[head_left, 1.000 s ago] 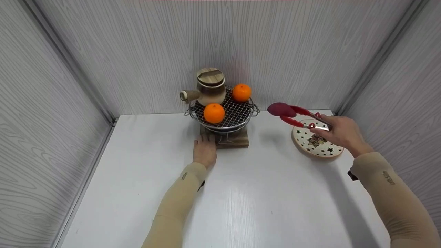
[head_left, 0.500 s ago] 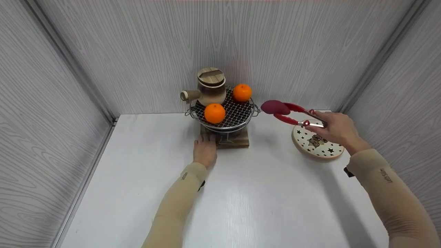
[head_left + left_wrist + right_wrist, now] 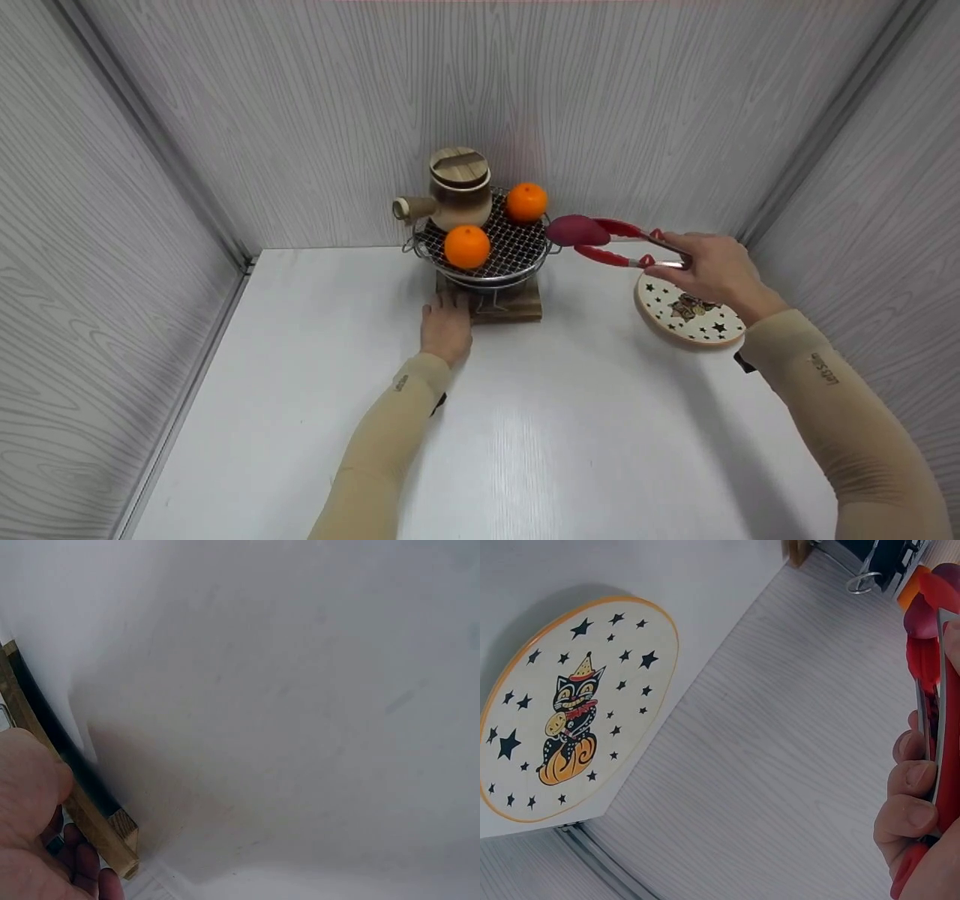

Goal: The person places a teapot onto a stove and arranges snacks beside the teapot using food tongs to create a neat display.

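Note:
My right hand (image 3: 709, 270) grips a pair of red-and-silver tongs (image 3: 615, 259). Between the tong tips is a smooth, oblong, dark purple sweet potato (image 3: 577, 230), held in the air by the right edge of a round wire grill (image 3: 517, 251). In the right wrist view, curled fingers (image 3: 911, 814) wrap the tongs' handle. My left hand (image 3: 446, 330) holds the near edge of the wooden base (image 3: 517, 307) under the grill, thumb and fingers on either side of the wood (image 3: 90, 829) in the left wrist view.
On the grill are a brown-and-cream pot (image 3: 459, 206) with a wooden lid and side handle, a front orange (image 3: 467, 247) and a rear orange (image 3: 526, 202). A star-patterned plate (image 3: 690, 319) lies to the right, partly behind my right hand. Grey panel walls (image 3: 300, 112) enclose the white table (image 3: 570, 420).
My right hand has moved left, carrying the tongs and the sweet potato from near the plate to the grill's right edge. The left hand has stayed on the wooden base.

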Action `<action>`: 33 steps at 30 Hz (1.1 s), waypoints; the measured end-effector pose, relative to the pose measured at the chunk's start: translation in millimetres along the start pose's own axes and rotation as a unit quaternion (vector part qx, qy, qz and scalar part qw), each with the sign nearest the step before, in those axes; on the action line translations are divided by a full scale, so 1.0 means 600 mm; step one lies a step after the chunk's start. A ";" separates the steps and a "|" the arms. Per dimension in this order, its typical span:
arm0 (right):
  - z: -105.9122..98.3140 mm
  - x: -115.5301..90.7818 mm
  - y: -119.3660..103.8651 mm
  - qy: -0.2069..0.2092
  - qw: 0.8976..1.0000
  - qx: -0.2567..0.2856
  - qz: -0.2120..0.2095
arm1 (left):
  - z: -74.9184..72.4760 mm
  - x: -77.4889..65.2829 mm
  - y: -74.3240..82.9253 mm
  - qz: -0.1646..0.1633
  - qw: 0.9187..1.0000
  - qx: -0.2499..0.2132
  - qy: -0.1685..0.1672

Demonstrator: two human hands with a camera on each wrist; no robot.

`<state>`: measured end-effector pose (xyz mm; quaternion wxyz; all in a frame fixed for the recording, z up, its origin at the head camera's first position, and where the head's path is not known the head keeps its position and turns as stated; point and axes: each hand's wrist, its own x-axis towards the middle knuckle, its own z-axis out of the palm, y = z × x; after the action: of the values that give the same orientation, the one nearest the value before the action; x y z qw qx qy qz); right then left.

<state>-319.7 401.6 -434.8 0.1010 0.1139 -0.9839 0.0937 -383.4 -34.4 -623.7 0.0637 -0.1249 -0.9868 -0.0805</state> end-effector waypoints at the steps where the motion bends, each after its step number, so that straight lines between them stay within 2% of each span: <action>1: -0.001 0.003 -0.003 -0.001 1.000 -0.001 -0.002 | 0.000 0.000 0.000 0.000 1.000 0.001 0.000; 7: -0.012 0.025 -0.024 -0.020 1.000 -0.005 -0.014 | 0.001 0.001 -0.002 0.003 1.000 0.001 0.002; 14: -0.014 0.045 -0.046 -0.021 0.999 0.014 -0.033 | 0.003 0.002 -0.002 0.002 1.000 0.005 0.003; 23: -0.009 0.072 -0.075 -0.050 0.998 0.003 -0.035 | 0.005 -0.001 -0.002 0.003 1.000 -0.010 0.024; 33: -0.008 0.096 -0.108 -0.053 0.997 -0.006 -0.054 | 0.000 -0.002 -0.001 0.001 1.000 -0.007 0.011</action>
<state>-358.0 328.8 -407.1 0.0541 0.1707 -0.9809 0.0756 -382.2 -35.6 -624.1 0.0737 -0.1259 -0.9853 -0.0888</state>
